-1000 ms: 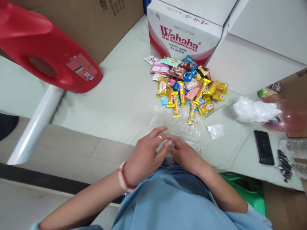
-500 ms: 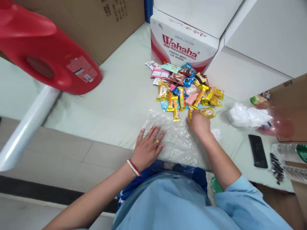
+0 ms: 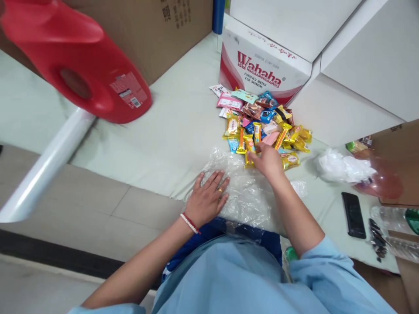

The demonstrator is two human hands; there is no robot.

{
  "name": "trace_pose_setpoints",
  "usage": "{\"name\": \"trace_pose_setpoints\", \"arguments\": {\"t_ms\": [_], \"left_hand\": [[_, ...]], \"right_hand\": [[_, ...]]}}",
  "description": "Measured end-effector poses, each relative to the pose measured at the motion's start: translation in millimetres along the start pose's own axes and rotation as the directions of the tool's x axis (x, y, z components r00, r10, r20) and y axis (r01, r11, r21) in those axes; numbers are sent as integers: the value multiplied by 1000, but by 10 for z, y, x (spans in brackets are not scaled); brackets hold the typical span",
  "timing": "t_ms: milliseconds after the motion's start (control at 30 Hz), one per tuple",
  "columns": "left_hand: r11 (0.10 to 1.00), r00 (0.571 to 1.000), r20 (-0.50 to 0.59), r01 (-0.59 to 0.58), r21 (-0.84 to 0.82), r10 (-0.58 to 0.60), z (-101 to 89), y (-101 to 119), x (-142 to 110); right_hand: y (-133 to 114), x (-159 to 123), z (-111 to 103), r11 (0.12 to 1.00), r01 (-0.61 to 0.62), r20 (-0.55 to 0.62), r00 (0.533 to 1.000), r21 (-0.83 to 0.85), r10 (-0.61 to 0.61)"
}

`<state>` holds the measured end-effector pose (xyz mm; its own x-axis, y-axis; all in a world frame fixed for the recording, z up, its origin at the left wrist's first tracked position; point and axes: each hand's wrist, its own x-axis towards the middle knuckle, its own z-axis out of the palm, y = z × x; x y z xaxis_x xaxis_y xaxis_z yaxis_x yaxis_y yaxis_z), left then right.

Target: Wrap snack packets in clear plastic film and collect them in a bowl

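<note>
My left hand [image 3: 207, 198] lies flat with its fingers spread on a crumpled clear plastic bag [image 3: 247, 198] at the table's front edge. Closed fingers of my right hand [image 3: 268, 161] are at a yellow-wrapped snack stick [image 3: 249, 146], at the near side of a heap of small packaged snacks; the fingertips partly cover it. Similar yellow sticks [image 3: 257, 131] lie close by. Behind them are a pink packet [image 3: 229, 102], a pale green packet [image 3: 245, 96] and blue ones. A yellow snack packet [image 3: 290, 160] rests right of my right hand.
A Wahaha carton [image 3: 258, 69] stands behind the heap. To the left are a large red jug [image 3: 108, 87] and a roll of clear film [image 3: 49, 165] jutting past the table edge. On the right lie white plastic bags [image 3: 343, 165], a black phone [image 3: 353, 215] and clear bottles [image 3: 393, 214].
My right hand has moved left along the near edge of the heap, from a yellow packet to a yellow snack stick. The left hand stays on the plastic bag. The view has shifted slightly.
</note>
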<state>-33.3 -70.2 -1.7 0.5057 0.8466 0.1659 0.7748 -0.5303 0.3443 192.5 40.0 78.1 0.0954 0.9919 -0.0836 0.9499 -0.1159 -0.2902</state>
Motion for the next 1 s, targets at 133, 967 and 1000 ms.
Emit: {"name": "trace_pose_setpoints", "arguments": {"t_ms": [133,967,1000], "left_hand": [[1000,1000,-13,18,1,-18,5,-3,-6],[997,995,68,77,-32,-74,54,192,219],[996,994,75,81,-40,-78,56,217,274]], "right_hand": [[-56,-6,141,989,-46,140,988,-141,66],[441,-514,-387,632,118,-138,990,766,-18],[473,-646,-317,569,34,-29,999,821,-19]]}}
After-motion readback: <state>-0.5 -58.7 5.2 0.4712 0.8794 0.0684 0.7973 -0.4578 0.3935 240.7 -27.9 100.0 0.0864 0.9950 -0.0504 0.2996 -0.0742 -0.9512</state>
